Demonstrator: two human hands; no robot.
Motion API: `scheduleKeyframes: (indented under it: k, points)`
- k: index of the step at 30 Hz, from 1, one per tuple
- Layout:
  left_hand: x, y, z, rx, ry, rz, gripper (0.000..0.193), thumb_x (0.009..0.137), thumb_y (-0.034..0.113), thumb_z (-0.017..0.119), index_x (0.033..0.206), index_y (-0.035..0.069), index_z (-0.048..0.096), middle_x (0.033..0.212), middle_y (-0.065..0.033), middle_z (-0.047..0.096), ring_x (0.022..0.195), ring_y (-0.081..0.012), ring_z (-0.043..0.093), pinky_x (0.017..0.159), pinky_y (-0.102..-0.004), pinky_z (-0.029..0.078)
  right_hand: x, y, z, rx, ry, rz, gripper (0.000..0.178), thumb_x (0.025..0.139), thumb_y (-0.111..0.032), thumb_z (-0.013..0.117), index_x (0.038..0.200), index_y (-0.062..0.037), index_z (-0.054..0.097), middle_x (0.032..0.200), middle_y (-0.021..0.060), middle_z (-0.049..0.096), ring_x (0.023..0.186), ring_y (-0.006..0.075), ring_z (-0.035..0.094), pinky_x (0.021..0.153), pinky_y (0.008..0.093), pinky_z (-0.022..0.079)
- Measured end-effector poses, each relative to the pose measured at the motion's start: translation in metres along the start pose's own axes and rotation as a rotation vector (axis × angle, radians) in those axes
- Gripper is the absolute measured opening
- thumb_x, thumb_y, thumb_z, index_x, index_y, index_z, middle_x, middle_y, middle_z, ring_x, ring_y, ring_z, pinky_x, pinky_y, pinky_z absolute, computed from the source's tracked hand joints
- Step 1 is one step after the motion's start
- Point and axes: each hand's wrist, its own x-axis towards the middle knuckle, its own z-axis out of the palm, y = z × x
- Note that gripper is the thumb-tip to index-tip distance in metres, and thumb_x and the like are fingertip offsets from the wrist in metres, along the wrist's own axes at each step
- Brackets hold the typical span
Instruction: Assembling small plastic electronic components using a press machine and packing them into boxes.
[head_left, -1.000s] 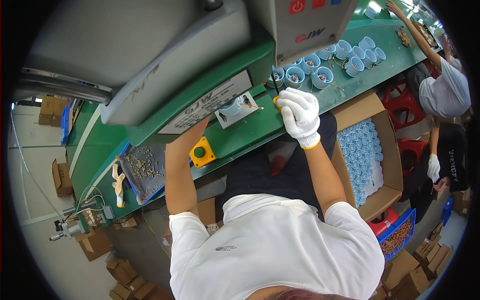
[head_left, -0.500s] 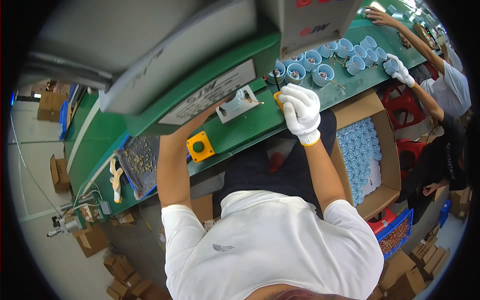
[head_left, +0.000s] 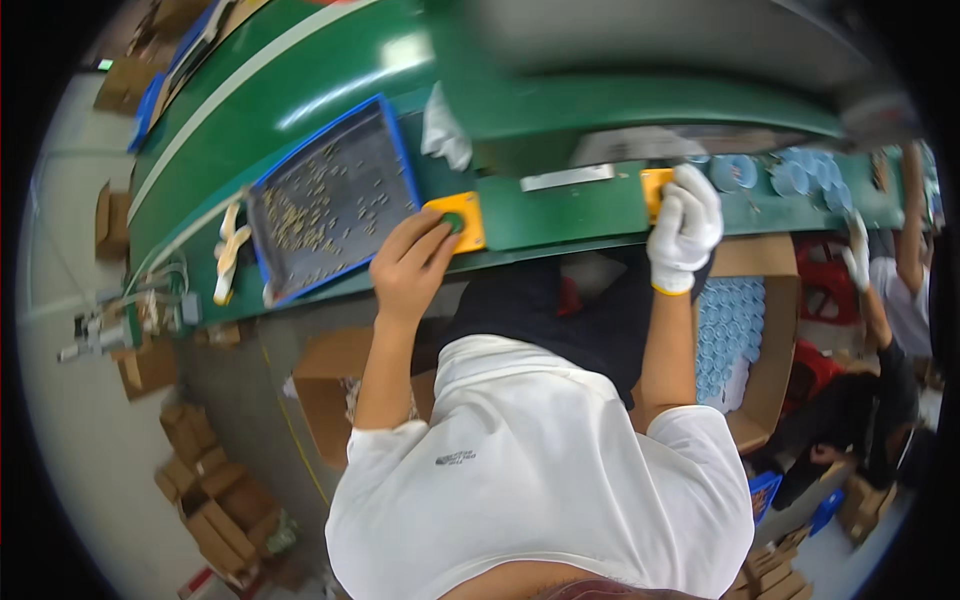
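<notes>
My bare left hand (head_left: 409, 264) reaches the green push button (head_left: 453, 222) on a yellow button box (head_left: 468, 240) at the bench's front edge. Its fingers are bent and drawn together against the button. To the right, my right hand (head_left: 686, 228), in a white glove, has its fingers curled against a second yellow button box (head_left: 655, 190); that box's button is hidden. Between the boxes, under the green machine head (head_left: 640, 105), lies a pale metal plate (head_left: 567, 178). Whatever sits above the plate is covered by the blurred machine head.
A blue-rimmed tray (head_left: 398, 150) of small parts and a crumpled white cloth (head_left: 444, 132) lie left. A glove (head_left: 230, 255) lies beside the tray. Light-blue cups (head_left: 735, 174) stand right; a carton (head_left: 775, 345) holds more. A co-worker's gloved hand (head_left: 857, 252) is at far right.
My left hand has come out from under the machine head to the green button. My right hand stays at its yellow box. The view has swung left, showing more of the tray.
</notes>
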Motion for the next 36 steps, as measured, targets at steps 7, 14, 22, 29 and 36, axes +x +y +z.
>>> scheduleKeyframes:
  k: [7, 14, 22, 29, 36]
  points:
    - [0.026, 0.001, -0.003, 0.153, -0.108, 0.213, 0.014, 0.078, 0.003, 0.089, 0.083, 0.004, 0.077, 0.109, -0.0101, 0.081, 0.102, -0.0323, 0.075, 0.088, -0.0417, 0.062, 0.004, 0.005, 0.009, -0.006, -0.045, 0.028, 0.009, 0.095, -0.006, 0.072, 0.089, 0.0007, 0.074, 0.117, 0.0181, 0.08, 0.115, 0.0415, 0.076, 0.102, 0.048, 0.059]
    - [0.041, -0.086, -0.029, 0.239, -0.173, -0.246, 0.019, 0.094, 0.014, 0.083, 0.109, 0.002, 0.082, 0.114, -0.016, 0.08, 0.109, -0.0375, 0.075, 0.096, -0.0434, 0.059, -0.018, 0.013, 0.006, 0.34, 0.014, 0.207, 0.031, 0.097, -0.006, 0.062, 0.123, 0.0076, 0.071, 0.128, 0.0256, 0.077, 0.13, 0.0425, 0.071, 0.116, 0.0474, 0.053]
    - [0.032, -0.15, -0.037, 0.504, -0.432, -0.247, 0.021, 0.097, 0.019, 0.081, 0.11, 0.003, 0.081, 0.108, -0.0195, 0.077, 0.098, -0.0413, 0.075, 0.088, -0.0469, 0.058, -0.005, 0.014, -0.001, 0.202, -0.029, 0.119, 0.028, 0.092, -0.002, 0.067, 0.118, 0.0033, 0.076, 0.122, 0.0194, 0.08, 0.125, 0.043, 0.073, 0.111, 0.0497, 0.055]
    - [0.058, -0.106, -0.041, 0.44, -0.54, -0.416, 0.02, 0.099, 0.018, 0.078, 0.11, 0.001, 0.08, 0.111, -0.0212, 0.08, 0.098, -0.0439, 0.074, 0.088, -0.0474, 0.057, 0.005, -0.002, -0.012, 0.117, 0.005, 0.192, 0.021, 0.087, -0.003, 0.073, 0.108, -0.0002, 0.076, 0.113, 0.0182, 0.081, 0.113, 0.0421, 0.076, 0.102, 0.0489, 0.059]
    - [0.031, -0.146, -0.053, 0.277, -0.466, -0.152, 0.007, 0.102, 0.004, 0.068, 0.105, -0.002, 0.07, 0.103, -0.024, 0.069, 0.096, -0.0466, 0.067, 0.086, -0.0523, 0.053, 0.055, -0.061, 0.009, 0.351, -0.079, 0.073, 0.039, 0.076, -0.011, 0.083, 0.112, -0.0011, 0.073, 0.105, 0.0152, 0.076, 0.093, 0.0371, 0.076, 0.082, 0.0456, 0.061]
